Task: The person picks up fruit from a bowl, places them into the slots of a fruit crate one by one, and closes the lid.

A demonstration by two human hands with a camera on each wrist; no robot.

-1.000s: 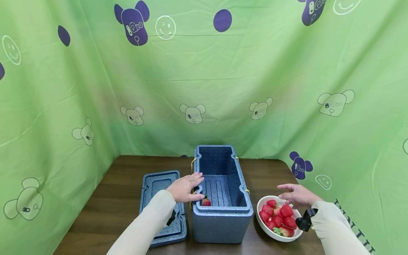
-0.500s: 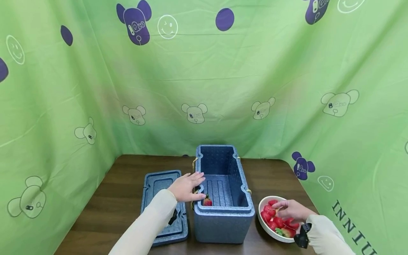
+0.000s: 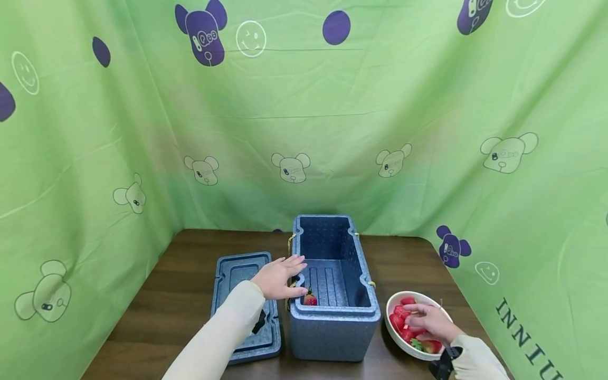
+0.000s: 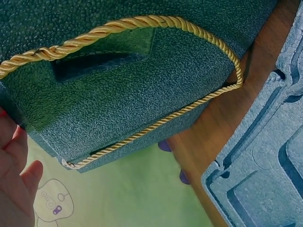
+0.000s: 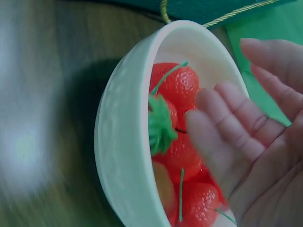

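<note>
My left hand (image 3: 278,278) rests on the left rim of an open blue-grey foam box (image 3: 328,335), its fingers lying straight across the edge. Inside the box, near that thumb, lies one strawberry (image 3: 310,299). On the right, my right hand (image 3: 429,322) reaches over a white bowl (image 3: 391,338) full of red fruit. The right wrist view shows its fingers extended and slightly bent close to a leafy-topped strawberry (image 5: 161,125) and red fruits with thin green stems (image 5: 199,205). Nothing is visibly gripped there; contact with the fruit cannot be told.
The box's foam lid (image 3: 242,269) lies flat on the brown table (image 3: 157,306) left of the box. A twisted gold cord (image 4: 147,130) runs along the box's side. A green printed cloth (image 3: 294,95) hangs behind and at both sides.
My right hand has moved left and down from beside the bowl to over the fruit in it. The left hand has stayed on the box rim. The head view has shifted slightly.
</note>
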